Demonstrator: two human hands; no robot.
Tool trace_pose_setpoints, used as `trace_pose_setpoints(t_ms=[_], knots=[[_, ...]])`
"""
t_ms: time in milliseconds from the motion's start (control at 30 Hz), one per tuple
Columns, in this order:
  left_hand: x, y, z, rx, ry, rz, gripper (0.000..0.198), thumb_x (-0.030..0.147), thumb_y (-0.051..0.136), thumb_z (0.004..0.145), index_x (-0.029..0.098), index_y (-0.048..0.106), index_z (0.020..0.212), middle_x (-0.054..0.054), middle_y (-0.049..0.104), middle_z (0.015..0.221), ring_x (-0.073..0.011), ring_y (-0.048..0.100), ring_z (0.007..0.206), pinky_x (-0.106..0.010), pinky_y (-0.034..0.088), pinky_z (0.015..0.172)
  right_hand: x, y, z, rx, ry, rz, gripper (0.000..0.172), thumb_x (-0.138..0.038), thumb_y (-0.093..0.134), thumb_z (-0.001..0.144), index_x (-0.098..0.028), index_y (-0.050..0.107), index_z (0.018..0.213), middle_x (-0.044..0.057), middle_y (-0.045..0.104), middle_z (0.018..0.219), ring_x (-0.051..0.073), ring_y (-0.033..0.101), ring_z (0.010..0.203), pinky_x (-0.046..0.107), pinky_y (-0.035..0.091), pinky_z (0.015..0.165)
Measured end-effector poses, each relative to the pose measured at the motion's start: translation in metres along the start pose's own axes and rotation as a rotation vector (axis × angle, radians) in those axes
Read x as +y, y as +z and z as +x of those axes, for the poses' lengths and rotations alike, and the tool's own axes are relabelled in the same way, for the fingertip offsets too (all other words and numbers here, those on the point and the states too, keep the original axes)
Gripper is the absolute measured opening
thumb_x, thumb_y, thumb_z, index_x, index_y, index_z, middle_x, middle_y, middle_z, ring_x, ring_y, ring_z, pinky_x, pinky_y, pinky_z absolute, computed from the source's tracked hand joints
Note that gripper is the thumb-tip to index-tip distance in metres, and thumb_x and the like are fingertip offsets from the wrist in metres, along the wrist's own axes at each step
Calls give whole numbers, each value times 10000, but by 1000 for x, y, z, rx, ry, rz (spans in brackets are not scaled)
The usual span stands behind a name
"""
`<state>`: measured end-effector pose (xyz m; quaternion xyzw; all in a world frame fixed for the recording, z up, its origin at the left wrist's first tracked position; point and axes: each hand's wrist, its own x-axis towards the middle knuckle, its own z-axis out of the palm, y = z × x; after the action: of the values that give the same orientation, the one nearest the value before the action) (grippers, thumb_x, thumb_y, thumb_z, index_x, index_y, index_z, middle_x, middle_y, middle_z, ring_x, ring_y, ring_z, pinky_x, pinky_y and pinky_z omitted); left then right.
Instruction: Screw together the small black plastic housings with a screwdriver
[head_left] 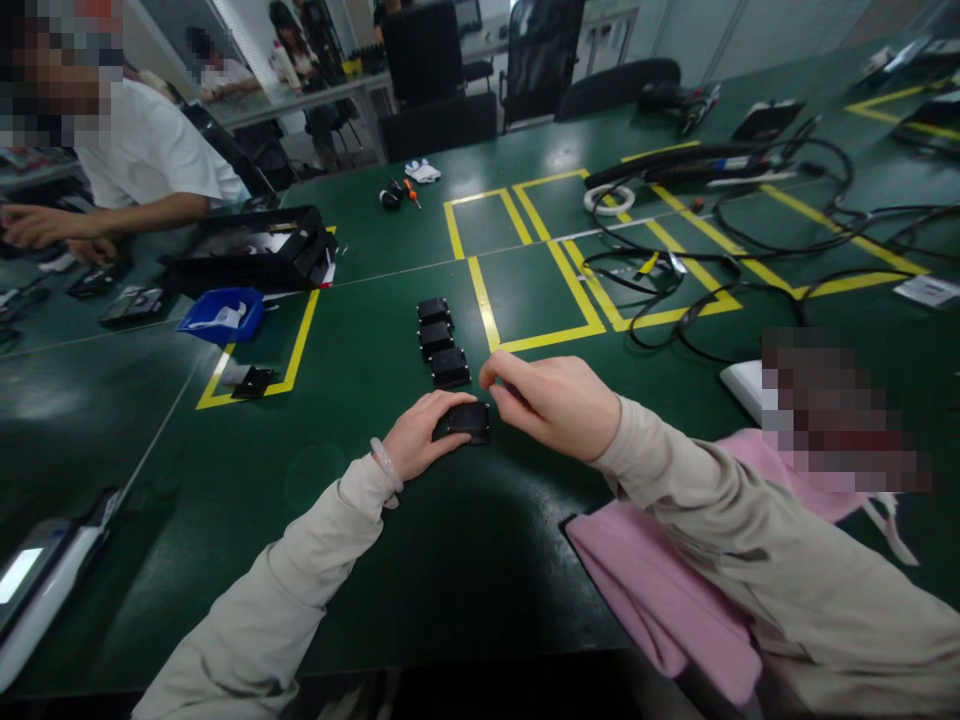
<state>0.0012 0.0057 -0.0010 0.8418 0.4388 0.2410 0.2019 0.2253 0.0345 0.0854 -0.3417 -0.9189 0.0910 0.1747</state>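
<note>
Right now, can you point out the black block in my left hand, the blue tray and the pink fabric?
Black block (470, 418) in your left hand (417, 434): head view, on its upper surface.
Blue tray (255, 313): head view, on its right-hand wall.
Pink fabric (660, 590): head view, on its near part.

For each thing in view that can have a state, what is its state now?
Left hand: gripping a black block.
Black block: held, apart from the row.
Right hand: fingers curled near this block; any content unclear.
Three other blocks: lined up, untouched.
Blue tray: open, white items inside.
Black cables: loosely looped.
Screen at left: lit.
</note>
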Motion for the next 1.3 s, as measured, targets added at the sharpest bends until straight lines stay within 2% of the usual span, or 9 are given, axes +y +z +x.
trace_pose_setpoints(t_ms=[133, 300, 500, 733, 933, 1033, 1133, 1300], knots=[[0, 0, 0, -11, -22, 14, 387, 337, 592, 894, 207, 502, 1247, -89, 610, 1213, -250, 574, 1129, -421, 457, 985, 0, -2, 0, 11, 17, 7, 273, -290, 341, 916, -185, 579, 1000, 9, 611, 650, 144, 517, 572, 246, 239, 544], [2, 0, 0, -20, -27, 31, 378, 305, 602, 887, 191, 499, 1232, -90, 618, 1191, -243, 575, 1115, -412, 465, 968, -2, -6, -1, 37, 112, -4, 274, -289, 350, 914, -181, 585, 1005, 16, 629, 678, 150, 537, 584, 243, 278, 571], [3, 0, 0, -12, -20, 37, 379, 293, 609, 880, 193, 499, 1229, -96, 606, 1206, -247, 569, 1131, -425, 456, 986, -2, -4, 0, 37, 134, 0, 282, -297, 348, 921, -182, 585, 1021, 24, 647, 704, 154, 550, 588, 245, 284, 574], [2, 0, 1, -6, -14, 39, 379, 299, 616, 874, 202, 502, 1222, -95, 604, 1196, -254, 577, 1117, -432, 467, 973, -3, 0, 0, 23, 69, 2, 283, -296, 346, 923, -181, 586, 1020, 11, 610, 646, 145, 518, 561, 242, 261, 554], [3, 0, 2, -5, -8, 41, 378, 306, 616, 875, 198, 502, 1218, -97, 604, 1188, -255, 577, 1106, -422, 473, 958, -3, 1, -1, 21, 62, -62, 295, -286, 342, 933, -179, 598, 1031, 13, 626, 636, 147, 545, 570, 252, 223, 540], [3, 0, 2, 2, -1, 50, 381, 293, 621, 873, 186, 504, 1219, -97, 609, 1179, -251, 579, 1090, -412, 474, 949, -6, -1, -1, 6, 75, -156, 342, -354, 322, 965, -187, 617, 1009, 22, 637, 616, 158, 559, 561, 262, 182, 525], [2, 0, 2, -5, -5, 59, 368, 303, 612, 880, 189, 511, 1215, -91, 611, 1170, -246, 577, 1085, -406, 470, 952, -11, -3, -2, -30, 89, -259, 466, -494, 291, 975, -185, 639, 952, 45, 636, 581, 173, 565, 546, 271, 147, 516], [6, 0, 2, 24, 30, 88, 363, 339, 603, 888, 185, 523, 1206, -90, 621, 1151, -247, 580, 1068, -389, 475, 931, -20, -5, -5, -50, 106, -334, 501, -474, 262, 990, -181, 651, 875, 69, 650, 571, 180, 593, 552, 285, 123, 513]])
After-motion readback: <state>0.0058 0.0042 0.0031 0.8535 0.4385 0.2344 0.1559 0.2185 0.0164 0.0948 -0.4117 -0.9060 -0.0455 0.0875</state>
